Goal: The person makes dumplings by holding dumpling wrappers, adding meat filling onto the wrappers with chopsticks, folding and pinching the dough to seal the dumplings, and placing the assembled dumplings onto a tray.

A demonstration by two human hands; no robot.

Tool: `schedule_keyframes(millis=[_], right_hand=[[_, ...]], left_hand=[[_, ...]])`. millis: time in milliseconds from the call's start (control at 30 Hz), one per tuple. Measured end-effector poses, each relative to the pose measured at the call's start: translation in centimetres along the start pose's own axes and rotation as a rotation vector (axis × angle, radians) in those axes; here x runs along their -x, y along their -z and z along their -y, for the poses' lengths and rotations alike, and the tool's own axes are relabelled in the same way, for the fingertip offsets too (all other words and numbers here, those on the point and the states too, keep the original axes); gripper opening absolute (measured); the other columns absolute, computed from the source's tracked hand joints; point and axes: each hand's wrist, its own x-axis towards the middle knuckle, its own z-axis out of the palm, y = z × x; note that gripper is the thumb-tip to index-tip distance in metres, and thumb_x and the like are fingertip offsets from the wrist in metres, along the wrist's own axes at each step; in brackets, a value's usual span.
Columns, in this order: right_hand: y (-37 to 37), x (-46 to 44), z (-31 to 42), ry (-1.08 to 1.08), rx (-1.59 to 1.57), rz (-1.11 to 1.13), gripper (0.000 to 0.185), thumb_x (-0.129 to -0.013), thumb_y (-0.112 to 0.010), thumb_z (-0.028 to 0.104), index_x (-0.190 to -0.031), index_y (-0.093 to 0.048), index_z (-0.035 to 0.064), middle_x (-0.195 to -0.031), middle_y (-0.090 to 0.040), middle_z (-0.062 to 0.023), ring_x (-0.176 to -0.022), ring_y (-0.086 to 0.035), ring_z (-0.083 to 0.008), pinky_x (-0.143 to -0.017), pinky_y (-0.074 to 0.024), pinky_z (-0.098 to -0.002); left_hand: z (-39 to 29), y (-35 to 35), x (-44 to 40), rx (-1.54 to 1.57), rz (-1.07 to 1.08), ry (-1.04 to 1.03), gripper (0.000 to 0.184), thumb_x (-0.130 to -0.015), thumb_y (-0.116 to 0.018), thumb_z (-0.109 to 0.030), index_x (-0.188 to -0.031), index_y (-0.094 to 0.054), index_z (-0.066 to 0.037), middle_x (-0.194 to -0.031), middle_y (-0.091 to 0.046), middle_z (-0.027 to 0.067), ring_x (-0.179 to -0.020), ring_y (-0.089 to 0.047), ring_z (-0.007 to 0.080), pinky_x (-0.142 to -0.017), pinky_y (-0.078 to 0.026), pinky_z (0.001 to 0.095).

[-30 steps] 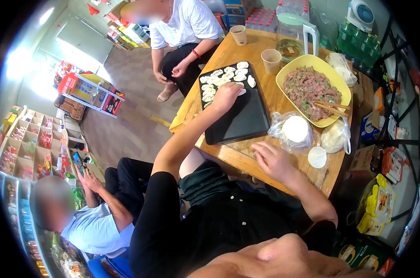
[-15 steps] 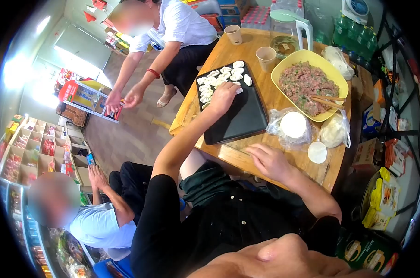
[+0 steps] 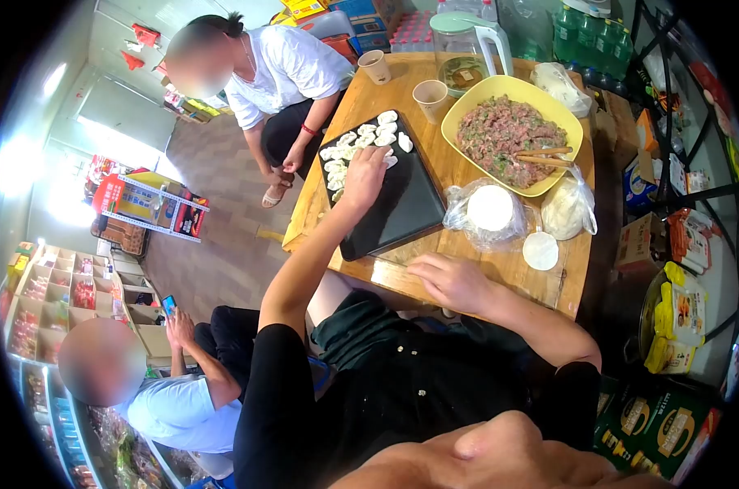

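Note:
My left hand [image 3: 365,177] reaches over the black tray [image 3: 398,204], fingers drawn together and pointing down at a dumpling [image 3: 390,161] that shows partly beside them. Rows of white dumplings [image 3: 347,152] cover the tray's far end. My right hand [image 3: 449,279] lies at the near edge of the table, fingers loosely stretched with nothing in them. Beyond it are a stack of round dumpling wrappers [image 3: 491,209] on clear plastic and a single wrapper [image 3: 541,251]. A yellow bowl [image 3: 459,147] holds minced filling [image 3: 508,134] with chopsticks [image 3: 546,156] in it.
Two paper cups [image 3: 430,99] and a lidded glass pitcher [image 3: 461,57] stand at the table's far side. A bag of dough [image 3: 567,210] sits right of the wrappers. One person [image 3: 292,65] sits beyond the table; another [image 3: 178,407] at left holds a phone [image 3: 169,305].
The view has shifted, moving the table slightly left in frame. The person across has drawn their hands back from the printed box toward their lap. My hands stay in nearly the same places.

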Motion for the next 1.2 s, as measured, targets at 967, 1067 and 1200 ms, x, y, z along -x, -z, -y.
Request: schedule_keyframes(millis=[967, 1067, 1200], right_hand=[[-2.6, 0.6, -0.7, 0.016, -0.008, -0.127, 0.022, -0.085, -0.058, -0.003, -0.105, -0.063, 0.0030, -0.092, -0.066, -0.0121, -0.076, -0.066, -0.0309, -0.066, -0.0534, -0.0356], [-2.7, 0.8, -0.9, 0.023, 0.009, -0.127, 0.023, -0.084, -0.057, -0.004, -0.104, -0.063, 0.0031, -0.093, -0.065, -0.0130, -0.078, -0.066, -0.0313, -0.067, -0.0536, -0.0360], [-2.6, 0.6, -0.4, 0.046, 0.024, -0.123, 0.022, -0.083, -0.057, -0.003, -0.103, -0.063, 0.0031, -0.094, -0.065, -0.0137, -0.081, -0.066, -0.0329, -0.068, -0.0534, -0.0373]], left_hand=[[-9.2, 10.4, 33.7, -0.160, 0.258, 0.315, 0.056, -0.082, -0.062, -0.006, -0.136, -0.048, -0.006, -0.120, -0.058, 0.0135, -0.113, -0.053, 0.0316, -0.099, -0.040, 0.0456], [-9.9, 10.4, 33.8, -0.244, 0.290, 0.241, 0.053, -0.083, -0.061, -0.007, -0.135, -0.049, -0.009, -0.109, -0.063, 0.0093, -0.103, -0.057, 0.0276, -0.095, -0.041, 0.0454], [-10.0, 9.9, 33.7, -0.258, 0.247, 0.187, 0.048, -0.086, -0.056, -0.006, -0.133, -0.050, -0.010, -0.103, -0.066, 0.0084, -0.090, -0.061, 0.0257, -0.092, -0.042, 0.0461]])
